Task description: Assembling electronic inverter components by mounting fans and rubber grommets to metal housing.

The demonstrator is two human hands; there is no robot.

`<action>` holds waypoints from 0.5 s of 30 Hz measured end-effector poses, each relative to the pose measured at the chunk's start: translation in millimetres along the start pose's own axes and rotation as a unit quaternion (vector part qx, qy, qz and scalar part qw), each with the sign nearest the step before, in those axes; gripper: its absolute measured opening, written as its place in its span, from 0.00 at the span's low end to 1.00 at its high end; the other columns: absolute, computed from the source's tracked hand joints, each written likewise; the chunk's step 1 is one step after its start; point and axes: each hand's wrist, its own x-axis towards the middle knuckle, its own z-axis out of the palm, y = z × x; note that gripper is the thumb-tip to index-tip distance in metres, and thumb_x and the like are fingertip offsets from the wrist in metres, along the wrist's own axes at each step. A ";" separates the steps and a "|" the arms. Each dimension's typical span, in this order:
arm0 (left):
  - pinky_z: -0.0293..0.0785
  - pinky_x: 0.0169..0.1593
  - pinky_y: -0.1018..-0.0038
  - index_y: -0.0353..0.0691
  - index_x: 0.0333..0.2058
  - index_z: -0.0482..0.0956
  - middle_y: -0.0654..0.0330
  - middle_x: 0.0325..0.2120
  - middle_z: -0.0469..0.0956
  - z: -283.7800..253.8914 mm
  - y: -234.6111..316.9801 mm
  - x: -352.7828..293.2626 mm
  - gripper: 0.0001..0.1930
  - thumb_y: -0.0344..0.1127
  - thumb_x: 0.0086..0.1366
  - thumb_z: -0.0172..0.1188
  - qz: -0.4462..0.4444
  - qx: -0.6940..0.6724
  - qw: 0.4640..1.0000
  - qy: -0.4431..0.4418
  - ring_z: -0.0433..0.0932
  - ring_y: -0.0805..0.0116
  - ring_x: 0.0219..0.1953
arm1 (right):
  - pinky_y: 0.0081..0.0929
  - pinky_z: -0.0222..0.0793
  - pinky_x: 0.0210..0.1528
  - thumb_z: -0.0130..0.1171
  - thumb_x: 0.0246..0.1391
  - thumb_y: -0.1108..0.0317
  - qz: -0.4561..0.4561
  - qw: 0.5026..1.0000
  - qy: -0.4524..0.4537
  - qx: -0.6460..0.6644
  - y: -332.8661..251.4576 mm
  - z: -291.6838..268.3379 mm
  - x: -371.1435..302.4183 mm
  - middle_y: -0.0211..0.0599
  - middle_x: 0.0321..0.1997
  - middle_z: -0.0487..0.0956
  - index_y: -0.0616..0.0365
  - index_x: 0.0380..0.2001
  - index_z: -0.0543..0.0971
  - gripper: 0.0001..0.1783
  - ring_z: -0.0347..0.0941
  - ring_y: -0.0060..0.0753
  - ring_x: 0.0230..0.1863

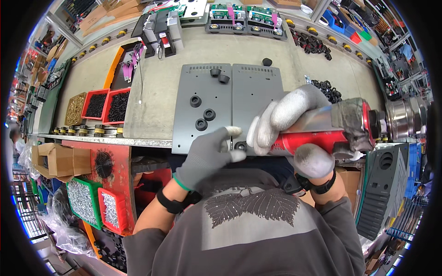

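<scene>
Two grey metal panels [193, 83] lie side by side on the bench before me. My left hand [207, 154], in a grey glove, is at their near edge with thumb and forefinger apart. Beside those fingertips is a black rubber foot [240, 146]; I cannot tell whether they touch it. My right hand [287, 117], in a pale glove, is wrapped round a red and silver power screwdriver [313, 138] held low over the right panel. The tool's tip is hidden behind the fingers. More rubber feet [209, 114] stand on the left panel.
To the left are red bins [95, 105] of small black parts and a box of brass-coloured parts [75, 109]. Lower left, a green bin [84, 202] and a red bin [113, 209] hold silver screws. Circuit board assemblies [244, 20] line the far edge. Black parts [327, 89] lie right.
</scene>
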 end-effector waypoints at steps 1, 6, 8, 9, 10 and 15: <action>0.71 0.29 0.78 0.40 0.47 0.77 0.62 0.27 0.79 -4.8 0.0 -0.1 0.19 0.43 0.61 0.63 -0.038 -0.140 0.989 -0.006 0.75 0.72 0.24 | 0.41 0.72 0.39 0.71 0.46 0.58 -0.009 1.000 -0.008 -0.015 0.1 1.1 0.6 0.45 0.30 0.77 0.61 0.40 0.72 0.25 0.75 0.36 0.28; 0.57 0.21 0.85 0.33 0.43 0.76 0.64 0.24 0.74 -19.8 1.6 1.5 0.28 0.52 0.75 0.34 -0.114 -0.337 0.929 -0.101 0.60 0.83 0.17 | 0.43 0.71 0.46 0.68 0.49 0.60 0.022 0.996 -0.064 0.058 13.6 9.0 7.6 0.42 0.31 0.75 0.61 0.42 0.70 0.23 0.74 0.36 0.33; 0.56 0.20 0.85 0.35 0.39 0.75 0.65 0.23 0.72 -21.4 1.6 2.4 0.26 0.51 0.75 0.35 -0.025 -0.171 0.978 -0.115 0.60 0.83 0.17 | 0.43 0.71 0.48 0.67 0.51 0.60 0.032 0.993 -0.094 0.070 20.6 9.4 11.6 0.41 0.32 0.75 0.61 0.42 0.69 0.22 0.73 0.36 0.35; 0.56 0.19 0.84 0.35 0.37 0.75 0.65 0.22 0.72 -22.0 1.0 3.5 0.26 0.51 0.75 0.36 -0.025 -0.161 0.981 -0.106 0.60 0.83 0.17 | 0.42 0.71 0.49 0.66 0.51 0.61 0.006 0.995 -0.096 -0.003 22.0 8.5 12.6 0.42 0.32 0.74 0.61 0.42 0.69 0.22 0.73 0.36 0.36; 0.56 0.19 0.85 0.35 0.39 0.74 0.64 0.24 0.72 -22.1 0.0 4.5 0.23 0.49 0.75 0.38 0.068 -0.106 0.989 -0.079 0.61 0.83 0.18 | 0.42 0.71 0.50 0.65 0.52 0.61 0.004 0.994 -0.100 -0.034 23.3 7.1 14.5 0.42 0.33 0.74 0.61 0.42 0.69 0.21 0.73 0.35 0.36; 0.56 0.18 0.86 0.34 0.46 0.71 0.62 0.30 0.73 -20.1 -8.7 3.9 0.14 0.40 0.72 0.47 0.219 -0.118 0.968 -0.045 0.61 0.84 0.21 | 0.40 0.73 0.46 0.66 0.51 0.61 -0.020 0.998 -0.052 -0.026 25.9 7.7 17.5 0.42 0.33 0.75 0.60 0.42 0.69 0.22 0.73 0.36 0.36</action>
